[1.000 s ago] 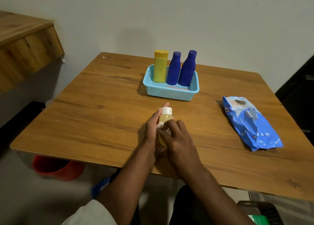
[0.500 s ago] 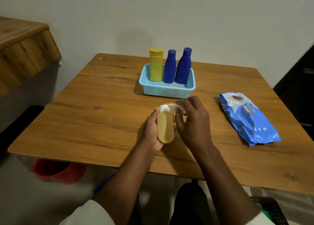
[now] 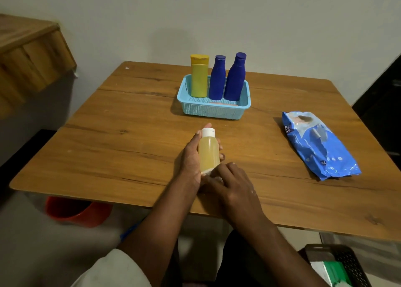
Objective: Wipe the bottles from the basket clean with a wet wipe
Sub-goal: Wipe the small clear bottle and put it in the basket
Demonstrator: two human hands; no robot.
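My left hand (image 3: 191, 158) grips a clear bottle (image 3: 208, 151) of yellowish liquid with a white cap, held over the middle of the wooden table (image 3: 121, 139). My right hand (image 3: 232, 183) presses a white wet wipe (image 3: 207, 173) against the bottle's lower end; most of the wipe is hidden under my fingers. Farther back stands a light blue basket (image 3: 213, 111) holding a yellow bottle (image 3: 199, 78) and two dark blue bottles (image 3: 217, 77) (image 3: 236, 76), all upright.
A blue pack of wet wipes (image 3: 316, 146) lies on the table's right side. A red bucket (image 3: 76, 210) sits on the floor under the near left edge. A dark crate (image 3: 340, 265) is at bottom right. A wooden ledge (image 3: 28, 54) juts out at left.
My right hand has slid the wipe from the bottle's cap down to its lower end. The left hand keeps the same grip on the bottle.
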